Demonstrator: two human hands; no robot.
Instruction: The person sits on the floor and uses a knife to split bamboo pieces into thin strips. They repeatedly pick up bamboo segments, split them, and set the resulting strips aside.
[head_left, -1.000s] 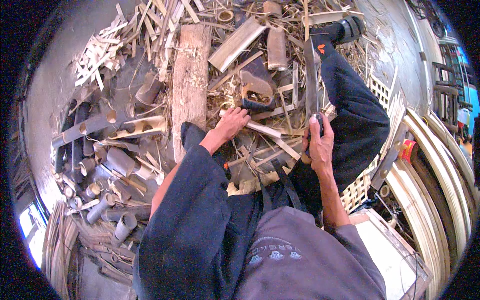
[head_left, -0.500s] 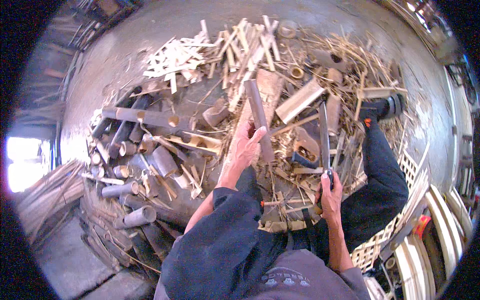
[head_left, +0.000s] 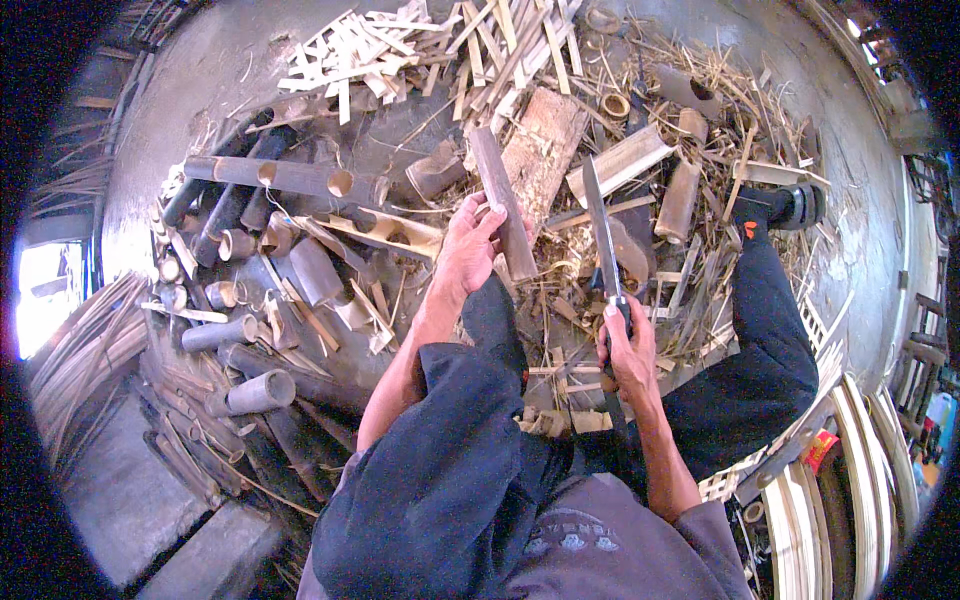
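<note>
My left hand [head_left: 468, 250] is closed round a split piece of bamboo [head_left: 497, 185], its brown outer side facing up and its length tilted. In my right hand [head_left: 630, 348] is a long-bladed knife [head_left: 603, 228], gripped by its dark handle with the blade pointing away from me. The blade lies to the right of the bamboo piece, apart from it in the picture. Beyond the bamboo piece, a worn wooden block [head_left: 545, 145] lies on the floor, its surface rough and chipped.
Cut bamboo tubes [head_left: 255, 392] lie in a heap at left. Pale split sticks [head_left: 375, 55] are piled at the far side. A split bamboo half [head_left: 622, 165] and scraps surround the block. Long pale strips [head_left: 800, 530] stand at lower right. My shoe [head_left: 800, 207] rests at right.
The knife has moved left, closer to the bamboo piece, and its blade now tilts left. My left hand has shifted slightly left with the bamboo piece. The whole view has shifted a little.
</note>
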